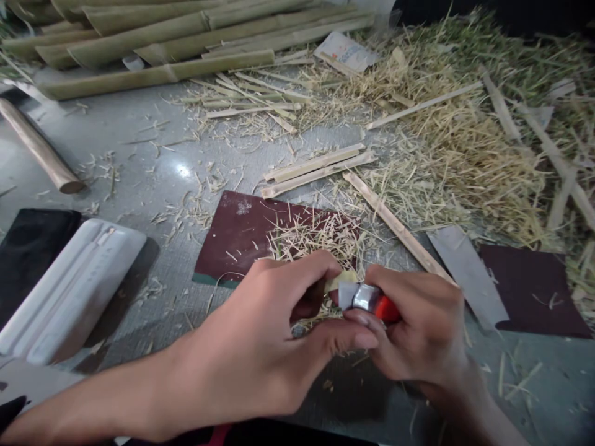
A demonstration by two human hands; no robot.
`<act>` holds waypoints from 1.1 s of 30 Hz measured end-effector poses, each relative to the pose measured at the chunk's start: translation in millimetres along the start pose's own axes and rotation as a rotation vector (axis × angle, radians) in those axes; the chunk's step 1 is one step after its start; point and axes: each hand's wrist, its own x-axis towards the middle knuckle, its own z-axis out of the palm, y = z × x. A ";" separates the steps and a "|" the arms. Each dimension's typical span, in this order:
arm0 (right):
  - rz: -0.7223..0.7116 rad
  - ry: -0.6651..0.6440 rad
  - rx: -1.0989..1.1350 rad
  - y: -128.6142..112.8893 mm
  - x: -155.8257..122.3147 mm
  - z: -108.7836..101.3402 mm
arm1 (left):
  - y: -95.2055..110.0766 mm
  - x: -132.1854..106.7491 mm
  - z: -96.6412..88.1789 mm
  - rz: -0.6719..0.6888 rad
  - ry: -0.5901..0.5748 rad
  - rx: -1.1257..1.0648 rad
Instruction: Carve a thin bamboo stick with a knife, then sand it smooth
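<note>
In the head view, my right hand [418, 322] is closed around a knife [367, 298] with a red handle and a silver metal collar; a short part of its blade shows. My left hand [283, 334] is closed on a small pale yellow-green piece of bamboo [341, 280], most of it hidden by the fingers. The blade end lies right by that piece, and my left thumb reaches across to my right hand. Just beyond both hands, a dark red sheet [237, 235] lies on the floor with thin bamboo shavings [316, 238] heaped on it.
Split bamboo lengths [153, 46] are stacked at the back left. A large heap of shavings [465, 142] spreads over the back right. Bamboo strips [320, 168] lie mid-floor. At left are a wooden rod [41, 145], a white power bank [79, 291] and a black object [35, 254].
</note>
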 end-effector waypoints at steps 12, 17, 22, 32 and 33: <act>0.013 0.054 -0.096 -2.8 0.3 3.8 | -9.9 -1.2 -2.5 0.060 0.033 0.065; 0.026 0.056 -0.103 -2.7 -0.7 6.3 | -11.0 0.0 0.5 0.024 0.063 0.030; 0.011 0.084 -0.071 0.1 -0.1 4.4 | -10.2 2.3 2.0 -0.002 0.071 0.008; -0.010 0.039 0.015 -1.6 2.1 3.7 | 0.3 8.4 -5.8 -0.131 -0.048 -0.032; -0.011 0.038 0.017 -1.6 1.9 3.6 | 0.6 8.3 -6.0 -0.132 -0.056 -0.033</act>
